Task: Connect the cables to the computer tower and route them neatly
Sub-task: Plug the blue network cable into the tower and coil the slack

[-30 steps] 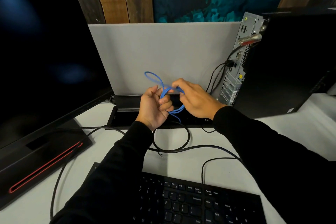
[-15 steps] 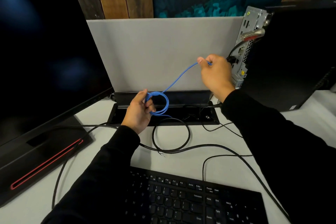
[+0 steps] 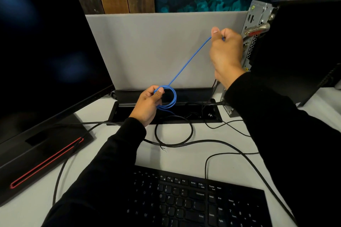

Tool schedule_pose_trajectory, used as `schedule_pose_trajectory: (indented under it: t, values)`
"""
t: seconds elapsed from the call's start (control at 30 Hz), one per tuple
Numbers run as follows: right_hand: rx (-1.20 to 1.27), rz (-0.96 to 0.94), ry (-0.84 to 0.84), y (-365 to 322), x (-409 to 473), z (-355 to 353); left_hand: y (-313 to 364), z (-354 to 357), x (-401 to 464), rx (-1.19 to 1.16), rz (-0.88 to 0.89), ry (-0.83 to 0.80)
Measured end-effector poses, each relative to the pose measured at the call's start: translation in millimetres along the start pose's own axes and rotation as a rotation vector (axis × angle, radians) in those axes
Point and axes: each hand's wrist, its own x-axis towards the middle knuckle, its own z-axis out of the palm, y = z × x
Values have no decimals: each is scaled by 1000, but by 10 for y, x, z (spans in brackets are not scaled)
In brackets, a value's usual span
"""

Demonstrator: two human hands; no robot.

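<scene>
The right hand (image 3: pixel 226 55) is raised with the forearm reaching up and forward from a black sleeve, its fingers curled into a tight grip around the end of the blue cable (image 3: pixel 188 61), thumb tip up on top; the plug itself is hidden inside the fist, so I cannot tell how it is turned. That grip sits just beside the tower's (image 3: pixel 295 51) metal rear panel (image 3: pixel 255 29), close to the ports, though whether the cable end touches any of them cannot be made out. The left hand (image 3: pixel 147 106) is lower and nearer the body, wrist bent slightly, thumb and fingers pinching a small coil (image 3: pixel 170 97) of the same blue cable, two or three loops bunched together. From this lower grip a single straight, taut strand runs up and to the right to the upper grip, crossing in front of the grey divider panel (image 3: pixel 147 48). The coil hangs just past the left fingers, over the open black cable tray (image 3: pixel 212 116) sunk in the tabletop (image 3: pixel 230 134), and a short blue tail drops from the loops toward it. Below the left grip a black cable (image 3: pixel 174 131) lies looped on the tabletop, with more black leads trailing right under the right sleeve. A monitor (image 3: pixel 46 51) stands well off to the left of the left hand, and a black keyboard (image 3: pixel 193 199) lies nearest the person, beneath both forearms.
</scene>
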Motion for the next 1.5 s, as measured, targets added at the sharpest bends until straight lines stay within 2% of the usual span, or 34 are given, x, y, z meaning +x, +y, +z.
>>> schedule_pose_trajectory:
  t: [0.1, 0.2, 0.3, 0.37, 0.5, 0.67, 0.77, 0.87, 1.03, 1.13, 1.2, 1.27, 1.37, 1.5]
  values:
    - [-12, -31, 2, -24, -17, -35, 48, 45, -4, -44, -36, 19]
    - [-44, -55, 3, -11, -54, -69, 80, 66, -23, 6, -15, 12]
    - [-132, -155, -25, 13, -125, -188, 103, 61, 35, 72, 21, 6]
    - [-249, -257, -152, 50, -197, -302, 90, 56, 97, 160, 41, -4]
    - [-602, -363, -569, 184, -335, -606, -17, 205, 173, 374, 81, -56]
    - [-854, -363, -782, 335, -382, -918, -152, 351, 187, 710, 91, -79]
    - [-896, -389, -759, 352, -396, -1075, -246, 348, 187, 732, 99, -85]
    - [-888, -458, -721, 366, -360, -1197, -352, 249, 175, 746, 4, -184]
    - [-814, -540, -789, 302, -403, -1275, -261, 214, 229, 1145, -73, -310]
    - [-801, -592, -760, 268, -410, -1276, -224, 256, 260, 1324, -44, -261]
    - [-783, -589, -694, 265, -381, -1262, -221, 290, 224, 1352, -67, -271]
    - [-680, -588, -633, 258, -361, -1259, -212, 329, 197, 1353, -88, -355]
    - [-525, -594, -549, 264, -334, -1284, -176, 391, 178, 1281, -58, -344]
    - [-483, -558, -472, 303, -306, -1281, -185, 501, 169, 1258, -46, -409]
